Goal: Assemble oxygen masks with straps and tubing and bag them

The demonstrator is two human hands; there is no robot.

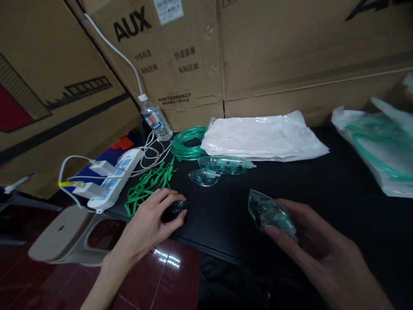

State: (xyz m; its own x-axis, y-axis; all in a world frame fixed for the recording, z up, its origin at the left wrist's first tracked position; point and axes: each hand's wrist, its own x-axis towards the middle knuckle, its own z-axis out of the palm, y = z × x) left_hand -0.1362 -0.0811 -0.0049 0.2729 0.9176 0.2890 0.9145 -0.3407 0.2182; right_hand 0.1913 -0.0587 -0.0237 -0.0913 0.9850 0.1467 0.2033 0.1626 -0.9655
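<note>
While my left hand (151,219) closes its grip on a small black object (173,209) at the table (322,181) edge, my right hand (309,241) grasps a clear green mask (269,213) just above the table.

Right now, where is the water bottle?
In the head view, the water bottle stands at the far left of the black table, against the cardboard boxes, just behind the white power strip and left of the coiled green tubing.
</note>
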